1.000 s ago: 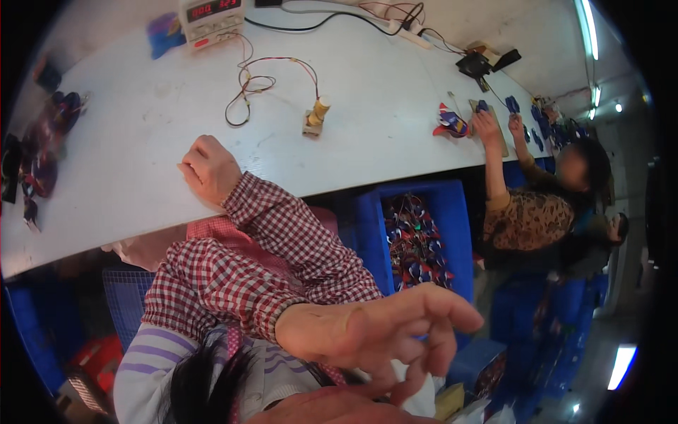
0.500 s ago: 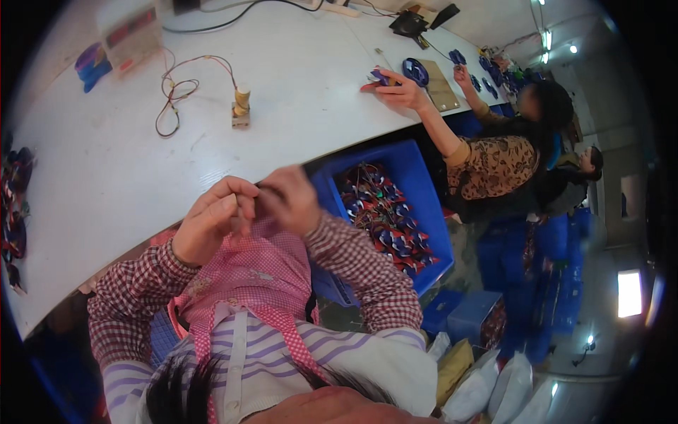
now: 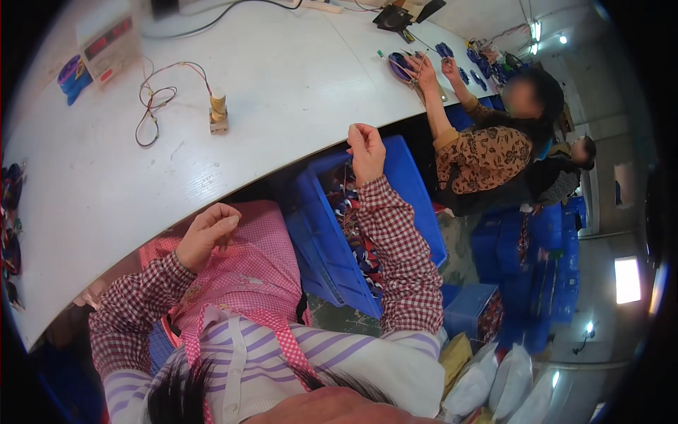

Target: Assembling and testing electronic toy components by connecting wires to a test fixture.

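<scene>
My left hand (image 3: pixel 208 234) hovers over the pink apron (image 3: pixel 254 247) by the table's front edge. Its fingers are curled in toward the thumb, and what they hold, if anything, is too small to make out. Farther right, my right hand (image 3: pixel 367 154) is raised above the rim of a blue bin (image 3: pixel 417 184), close to the table edge. Thumb and fingers are pinched together there; anything between them is hidden. Inside the bin lies a heap of small red, white and blue pieces with thin wires (image 3: pixel 364 254), partly covered by my right forearm.
On the white table (image 3: pixel 268 92) stand a small beige block with a wired cylinder (image 3: pixel 218 116) and a boxy device with a red display (image 3: pixel 109 46). Dark blue and red parts (image 3: pixel 10 219) line the left edge. A co-worker (image 3: pixel 487 155) handles parts at right.
My hands were close together above the apron and are now apart. The right one has moved right and away to the bin's rim. The co-worker's near hand has shifted farther along the table.
</scene>
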`<state>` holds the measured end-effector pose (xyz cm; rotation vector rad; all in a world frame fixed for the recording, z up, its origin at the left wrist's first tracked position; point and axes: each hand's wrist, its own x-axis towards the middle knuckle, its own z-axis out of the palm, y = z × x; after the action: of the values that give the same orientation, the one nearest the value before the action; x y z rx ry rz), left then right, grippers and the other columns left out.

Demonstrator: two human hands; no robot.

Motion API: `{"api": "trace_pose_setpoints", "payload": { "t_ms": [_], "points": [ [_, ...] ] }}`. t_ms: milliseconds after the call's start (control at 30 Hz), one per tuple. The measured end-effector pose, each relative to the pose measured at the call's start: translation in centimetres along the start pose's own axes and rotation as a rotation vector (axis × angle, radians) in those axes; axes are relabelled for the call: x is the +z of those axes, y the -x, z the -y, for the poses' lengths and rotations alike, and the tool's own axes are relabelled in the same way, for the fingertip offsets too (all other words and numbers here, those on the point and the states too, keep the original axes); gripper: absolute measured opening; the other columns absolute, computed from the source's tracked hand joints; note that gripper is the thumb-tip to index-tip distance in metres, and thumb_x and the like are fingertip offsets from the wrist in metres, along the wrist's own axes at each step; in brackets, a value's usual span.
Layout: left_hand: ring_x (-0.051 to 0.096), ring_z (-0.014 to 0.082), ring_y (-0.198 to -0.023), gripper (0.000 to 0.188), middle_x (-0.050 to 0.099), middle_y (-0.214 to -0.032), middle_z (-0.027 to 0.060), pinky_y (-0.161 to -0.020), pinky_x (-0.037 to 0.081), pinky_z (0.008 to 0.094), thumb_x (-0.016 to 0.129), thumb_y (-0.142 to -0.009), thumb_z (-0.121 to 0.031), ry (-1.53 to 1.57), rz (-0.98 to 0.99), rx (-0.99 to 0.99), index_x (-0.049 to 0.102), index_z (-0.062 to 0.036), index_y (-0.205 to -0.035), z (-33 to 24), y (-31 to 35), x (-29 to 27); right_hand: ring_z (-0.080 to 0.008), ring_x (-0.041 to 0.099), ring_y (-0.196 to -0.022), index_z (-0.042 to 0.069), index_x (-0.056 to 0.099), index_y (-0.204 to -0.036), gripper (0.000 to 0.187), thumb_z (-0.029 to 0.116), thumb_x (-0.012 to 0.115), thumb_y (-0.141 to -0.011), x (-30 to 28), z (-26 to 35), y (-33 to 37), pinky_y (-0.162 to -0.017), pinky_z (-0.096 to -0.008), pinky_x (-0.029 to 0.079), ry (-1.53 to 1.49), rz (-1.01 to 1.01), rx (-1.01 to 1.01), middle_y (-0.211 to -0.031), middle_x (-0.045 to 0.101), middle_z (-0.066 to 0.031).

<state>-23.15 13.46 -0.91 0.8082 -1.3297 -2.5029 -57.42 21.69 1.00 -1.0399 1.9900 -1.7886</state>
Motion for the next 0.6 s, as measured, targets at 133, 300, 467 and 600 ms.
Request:
{"api": "trace_pose_setpoints", "payload": {
  "t_ms": [133,300,467,600],
  "points": [
    [0.048,0.0051,-0.059,0.025,0.053,-0.079,-0.0007,-0.050,0.041,0.0196,0.060,-0.093,-0.026,0.009,-0.004,-0.011,0.055,-0.0043,-0.106,0.8,-0.4,-0.2,-0.0059,0.053,-0.072,-0.001,0.059,-0.103,0.028,0.026,0.063,-0.093,-1.1,-0.4,-0.3,-0.059,-0.0200,0.044,0.018,-0.051,0.087,-0.084,0.060,-0.0008],
    [0.048,0.0052,-0.059,0.023,0.053,-0.076,-0.0008,-0.050,0.041,0.0192,0.061,-0.092,-0.025,0.008,-0.025,-0.034,0.056,-0.0050,-0.103,2.1,-0.5,-0.3,-0.0070,0.055,-0.072,0.001,0.060,-0.101,0.030,0.029,0.064,-0.092,-2.1,-2.0,-0.4,-0.059,-0.0208,0.045,0.022,-0.090,0.197,-0.085,0.061,-0.0010],
    [0.051,0.0072,-0.062,0.023,0.054,-0.076,-0.0016,-0.053,0.042,0.0214,0.059,-0.092,-0.025,0.008,-0.064,-0.077,0.056,-0.0061,-0.105,3.2,-0.5,-0.5,-0.0081,0.057,-0.067,0.002,0.064,-0.093,0.023,0.024,0.065,-0.089,-2.6,-4.3,-0.2,-0.056,-0.0242,0.046,0.125,-0.105,0.196,-0.073,0.063,-0.0031],
    [0.050,0.0065,-0.060,0.018,0.053,-0.075,-0.0016,-0.046,0.040,0.0210,0.061,-0.091,-0.020,0.035,-0.089,-0.033,0.057,-0.0065,-0.102,3.3,-0.5,-0.2,-0.0094,0.058,-0.070,0.001,0.063,-0.094,0.025,0.024,0.066,-0.088,-2.1,-5.5,-0.2,-0.062,-0.0249,0.048,0.161,-0.089,0.114,-0.079,0.064,-0.0046]
  ]
}}
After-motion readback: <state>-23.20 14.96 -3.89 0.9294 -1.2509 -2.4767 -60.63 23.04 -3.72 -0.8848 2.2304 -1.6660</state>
